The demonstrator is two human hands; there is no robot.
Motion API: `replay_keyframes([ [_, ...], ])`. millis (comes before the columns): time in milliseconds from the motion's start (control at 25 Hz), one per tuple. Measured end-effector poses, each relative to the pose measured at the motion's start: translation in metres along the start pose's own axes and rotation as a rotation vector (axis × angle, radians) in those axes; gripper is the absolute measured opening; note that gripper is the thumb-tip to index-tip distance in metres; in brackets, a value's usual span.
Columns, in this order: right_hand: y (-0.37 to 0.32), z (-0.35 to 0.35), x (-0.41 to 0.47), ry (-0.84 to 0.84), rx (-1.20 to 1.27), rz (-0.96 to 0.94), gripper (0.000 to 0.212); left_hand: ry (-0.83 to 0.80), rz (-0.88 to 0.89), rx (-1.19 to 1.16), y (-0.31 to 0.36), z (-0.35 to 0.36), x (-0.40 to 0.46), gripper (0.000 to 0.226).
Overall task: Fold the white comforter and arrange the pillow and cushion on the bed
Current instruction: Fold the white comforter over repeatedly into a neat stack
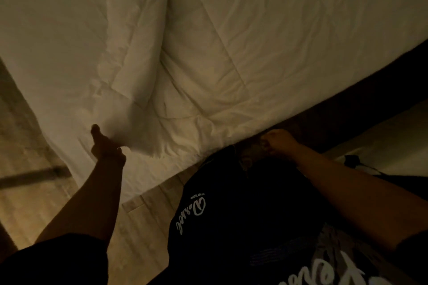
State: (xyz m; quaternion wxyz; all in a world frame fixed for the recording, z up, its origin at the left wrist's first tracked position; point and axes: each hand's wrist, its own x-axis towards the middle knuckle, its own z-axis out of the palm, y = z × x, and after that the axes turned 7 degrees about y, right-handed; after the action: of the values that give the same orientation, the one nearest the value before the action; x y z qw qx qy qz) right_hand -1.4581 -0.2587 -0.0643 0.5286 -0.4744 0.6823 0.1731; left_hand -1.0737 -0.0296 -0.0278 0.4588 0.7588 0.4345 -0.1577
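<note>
The white comforter (208,41) covers the bed and fills the upper part of the dim view, with a long raised fold running down its left half. My left hand (106,146) pinches the comforter's near edge where that fold ends, thumb up. My right hand (278,142) is curled at the comforter's lower edge near the bed's dark side; whether it holds fabric cannot be made out. No pillow or cushion is in view.
Pale wood floor (143,210) lies below the hanging comforter edge. A dark bar (32,174) crosses the floor at the left. The bed's dark side (359,99) runs up to the right. My dark shorts and printed shirt fill the bottom.
</note>
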Motion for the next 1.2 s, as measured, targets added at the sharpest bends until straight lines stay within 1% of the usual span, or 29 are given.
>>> replay_keyframes([
  [80, -0.027, 0.0, 0.006, -0.001, 0.031, -0.029, 0.017, -0.095, -0.067, -0.066, 0.004, 0.008, 0.006, 0.067],
  [120, -0.04, 0.0, 0.009, -0.013, 0.014, -0.043, 0.016, -0.167, -0.089, -0.086, 0.006, 0.014, 0.001, 0.062],
  [160, -0.053, 0.0, 0.01, -0.039, -0.005, -0.053, 0.017, -0.203, -0.098, -0.107, 0.006, 0.019, -0.007, 0.056],
  [280, -0.087, -0.003, 0.016, -0.114, -0.036, -0.109, 0.02, -0.326, -0.147, -0.153, -0.007, 0.028, -0.051, 0.026],
  [400, -0.109, -0.011, 0.02, -0.15, -0.058, -0.203, 0.022, -0.393, -0.233, -0.188, -0.029, 0.038, -0.097, 0.02],
  [480, -0.12, -0.024, 0.02, -0.177, -0.076, -0.261, 0.023, -0.443, -0.223, -0.188, -0.047, 0.043, -0.131, 0.022],
  [560, -0.129, -0.042, 0.02, -0.203, -0.091, -0.345, 0.023, -0.497, -0.11, -0.196, -0.072, 0.058, -0.167, 0.036],
  [640, -0.139, -0.057, 0.016, -0.211, -0.101, -0.457, 0.023, -0.523, 0.092, -0.088, -0.096, 0.076, -0.208, 0.042],
  [720, -0.147, -0.082, 0.015, -0.206, -0.109, -0.576, 0.023, -0.454, 0.394, 0.17, -0.117, 0.099, -0.254, 0.04],
  [800, -0.153, -0.113, 0.016, -0.198, -0.1, -0.667, 0.024, -0.37, 0.73, 0.47, -0.14, 0.125, -0.296, 0.036],
  [880, -0.155, -0.145, 0.017, -0.229, -0.079, -0.734, 0.024, -0.314, 1.094, 0.735, -0.164, 0.149, -0.328, 0.031],
  [960, -0.154, -0.173, 0.023, -0.264, -0.065, -0.766, 0.03, -0.303, 1.374, 0.858, -0.187, 0.171, -0.353, 0.021],
  [1040, -0.147, -0.196, 0.035, -0.268, -0.057, -0.744, 0.044, -0.309, 1.549, 0.922, -0.205, 0.198, -0.371, 0.023],
  [1120, -0.136, -0.213, 0.055, -0.255, -0.042, -0.69, 0.053, -0.35, 1.56, 0.986, -0.223, 0.223, -0.387, 0.028],
  [1160, -0.131, -0.219, 0.065, -0.238, -0.041, -0.664, 0.054, -0.411, 1.418, 0.991, -0.233, 0.236, -0.392, 0.036],
  [1200, -0.127, -0.223, 0.074, -0.212, -0.044, -0.637, 0.052, -0.474, 1.187, 0.949, -0.239, 0.244, -0.397, 0.042],
])
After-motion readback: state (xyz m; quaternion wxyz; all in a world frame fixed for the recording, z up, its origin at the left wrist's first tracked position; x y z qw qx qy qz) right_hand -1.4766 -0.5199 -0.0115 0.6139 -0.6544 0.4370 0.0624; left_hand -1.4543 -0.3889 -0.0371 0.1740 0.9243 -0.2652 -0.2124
